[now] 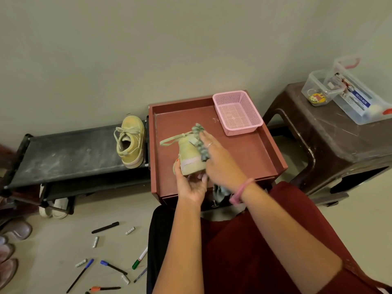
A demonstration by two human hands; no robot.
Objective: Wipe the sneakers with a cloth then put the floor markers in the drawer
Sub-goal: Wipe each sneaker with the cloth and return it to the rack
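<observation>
My left hand point(191, 184) grips a yellow-green sneaker point(189, 155) by its heel, above the red-brown cabinet top point(250, 149). My right hand point(218, 158) presses a grey-green cloth point(199, 141) against the sneaker's side, fingers fairly straight. One end of the cloth hangs below my right wrist. The second sneaker point(130, 141) stands on the black shoe rack point(70, 153) to the left. Several markers point(105, 227) and pens lie scattered on the floor at lower left, among them a green-capped one point(140, 258). The drawer front with its handle point(214, 203) shows just under the cabinet top.
A pink mesh basket point(238, 112) sits at the cabinet's back right corner. A brown plastic stool point(331, 134) on the right carries clear storage boxes point(347, 92). Small batteries point(95, 241) lie among the markers. More shoes point(12, 240) line the left edge.
</observation>
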